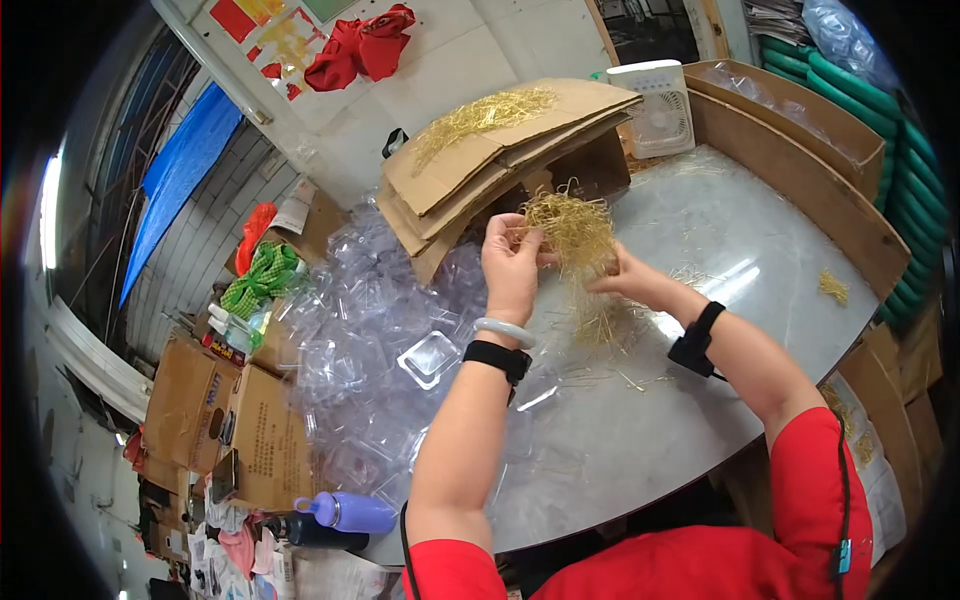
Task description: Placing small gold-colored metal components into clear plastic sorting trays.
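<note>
The left hand (511, 262) and right hand (628, 276) hold gold strands (575, 230) that hide some fingertips, while the cardboard (440, 180) behind shades a hollow too dark to make out.

Purple bottle (362, 513); white fan (664, 112); blue tarp (185, 180); red bow (362, 50); green coils (920, 205), perhaps hose.

And it's red, a bright red top (680, 565), short left sleeve (455, 570) matching the right sleeve (815, 480)! Bare left hand (512, 262), bare right hand (622, 275). Left wrist: pale, glossy bangle (507, 331), then a black band (497, 358). Right forearm: black strap (692, 347), boxy module attached. Dark cord (846, 480) down that right sleeve, little blue tag (844, 556) on it!
</note>
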A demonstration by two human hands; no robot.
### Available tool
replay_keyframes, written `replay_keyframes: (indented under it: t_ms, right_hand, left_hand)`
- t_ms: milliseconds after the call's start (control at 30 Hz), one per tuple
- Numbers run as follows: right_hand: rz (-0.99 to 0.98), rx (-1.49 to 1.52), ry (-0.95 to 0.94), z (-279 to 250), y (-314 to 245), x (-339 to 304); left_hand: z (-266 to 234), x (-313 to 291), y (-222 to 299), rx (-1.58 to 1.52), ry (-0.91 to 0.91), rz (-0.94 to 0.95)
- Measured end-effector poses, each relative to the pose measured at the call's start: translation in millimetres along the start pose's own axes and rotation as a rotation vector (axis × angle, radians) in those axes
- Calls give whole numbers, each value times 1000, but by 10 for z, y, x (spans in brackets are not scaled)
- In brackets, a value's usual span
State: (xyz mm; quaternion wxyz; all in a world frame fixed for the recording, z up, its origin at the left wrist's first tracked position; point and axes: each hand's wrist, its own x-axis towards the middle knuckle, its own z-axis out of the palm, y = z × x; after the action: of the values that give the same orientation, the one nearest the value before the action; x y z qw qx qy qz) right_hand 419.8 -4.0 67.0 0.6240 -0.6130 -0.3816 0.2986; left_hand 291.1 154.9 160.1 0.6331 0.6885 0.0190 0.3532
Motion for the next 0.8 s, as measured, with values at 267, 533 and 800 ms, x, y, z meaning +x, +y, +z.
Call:
replay_keyframes:
  t_ms: [267, 533, 800]
  right_hand:
    - [-416, -514, 173, -540, -566, 390]
    - [-458, -1092, 295, -1241, -907, 368]
    - [-352, -1196, 488, -1267, -730, 317]
  left_hand:
    - [-450, 125, 141, 162, 28, -6]
    - [99, 255, -217, 87, -129, -316]
    - [275, 245, -547, 88, -167, -388]
